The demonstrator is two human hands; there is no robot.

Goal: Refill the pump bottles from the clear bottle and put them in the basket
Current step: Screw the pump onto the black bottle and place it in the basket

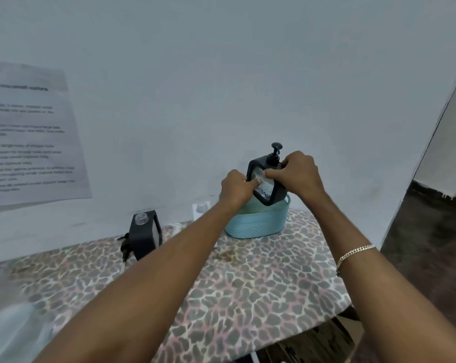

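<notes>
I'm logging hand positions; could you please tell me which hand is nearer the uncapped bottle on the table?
Left. The left hand is right of the uncapped bottle; the right hand is farther right. Both grip the other bottle above the basket.

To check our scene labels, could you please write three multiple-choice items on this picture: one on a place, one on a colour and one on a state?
1. Where is the pump bottle that the left hand and right hand hold? A) at the mouth of the basket B) on the floor C) on a chair
2. What colour is the basket? A) red B) light blue C) black
3. How is the second bottle on the table? A) pump screwed on B) lying flat C) neck open, pump off
Answers: 1 A, its base dips over the rim; 2 B, its woven wall is pale blue; 3 C, its threaded neck is bare.
</notes>
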